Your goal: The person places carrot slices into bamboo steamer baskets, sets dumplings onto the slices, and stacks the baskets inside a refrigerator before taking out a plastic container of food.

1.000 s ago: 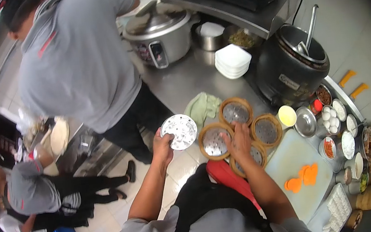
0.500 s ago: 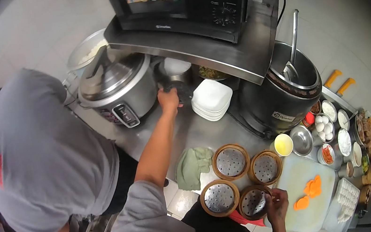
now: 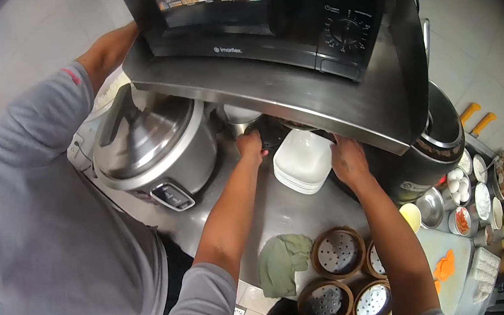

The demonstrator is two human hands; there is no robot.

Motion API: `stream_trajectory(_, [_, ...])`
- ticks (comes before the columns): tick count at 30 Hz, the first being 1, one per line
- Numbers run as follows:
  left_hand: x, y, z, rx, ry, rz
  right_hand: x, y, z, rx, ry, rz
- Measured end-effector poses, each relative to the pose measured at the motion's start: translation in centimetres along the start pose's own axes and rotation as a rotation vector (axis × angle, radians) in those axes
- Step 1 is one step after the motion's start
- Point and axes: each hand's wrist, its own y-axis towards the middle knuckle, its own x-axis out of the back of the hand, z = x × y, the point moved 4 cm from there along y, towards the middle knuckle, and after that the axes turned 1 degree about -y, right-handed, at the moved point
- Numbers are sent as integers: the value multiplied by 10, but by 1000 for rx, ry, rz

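Note:
My left hand [image 3: 251, 145] is closed at the edge of a dark item [image 3: 273, 131] I cannot make out, under the steel shelf. Behind it is a metal pot [image 3: 240, 115] with something white in it. My right hand [image 3: 349, 158] reaches to the shelf's front edge, just right of the stacked white square bowls [image 3: 303, 153]; its fingertips are hidden. Between the two hands, a pan's rim [image 3: 289, 125] shows behind the bowls. Nearer to me are round steamer baskets [image 3: 339, 252] with perforated metal plates, beside a green cloth [image 3: 284, 265].
A microwave [image 3: 215, 34] stands on the steel shelf [image 3: 202, 77]. A large cooker [image 3: 156, 142] is at left, beside a co-worker [image 3: 55, 224] whose arm extends behind the microwave. At right are a black pot [image 3: 444, 124], a cutting board [image 3: 448, 246] and ingredient bowls [image 3: 430, 208].
My right hand has left the steamer baskets and moved up beside the bowls. My left hand remains at the dark item. The view has shifted, and the co-worker's arm now reaches toward the shelf.

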Motion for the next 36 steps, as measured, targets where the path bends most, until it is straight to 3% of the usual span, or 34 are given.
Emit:
stream_trajectory(2, [-2,2,1,20,31,-57,-84,51,-49,-47,-174,-136])
stream_trajectory(5, [-7,14,6,63,-14,53,-117,99,-65,77,-177,-108])
stream_trajectory(7, [-11,21,7,127,-44,64,-123,102,-65,136,-232,-220])
stream_trajectory(9, [-22,30,10,132,-117,229,-115,93,-64,311,-259,-384])
stream_trajectory(15, [-61,39,2,36,-121,399,-84,87,-67,257,-236,-418])
stream_trajectory(17, [-75,13,-20,6,-231,349,-78,89,-67,236,-227,-424])
stream_trajectory(19, [-82,-11,-37,16,-387,456,-74,88,-66,227,-220,-432])
stream_trajectory(22, [-77,-12,-46,-138,-216,396,-69,85,-65,220,-209,-440])
stream_trajectory(26, [-36,-25,-31,-336,227,133,-71,78,-61,212,-192,-452])
stream_trajectory(30, [-5,-32,10,-357,235,158,-69,73,-51,223,-174,-457])
stream_trajectory(33, [12,-76,9,-377,309,124,-52,57,-27,204,-107,-380])
stream_trajectory(34, [24,-74,18,-476,386,117,-45,52,-12,-86,17,-91])
stream_trajectory(35, [33,-71,30,-571,464,137,-49,32,-10,27,75,-162])
stream_trajectory(36, [38,-101,22,-533,361,149,-18,16,17,-175,-16,228])
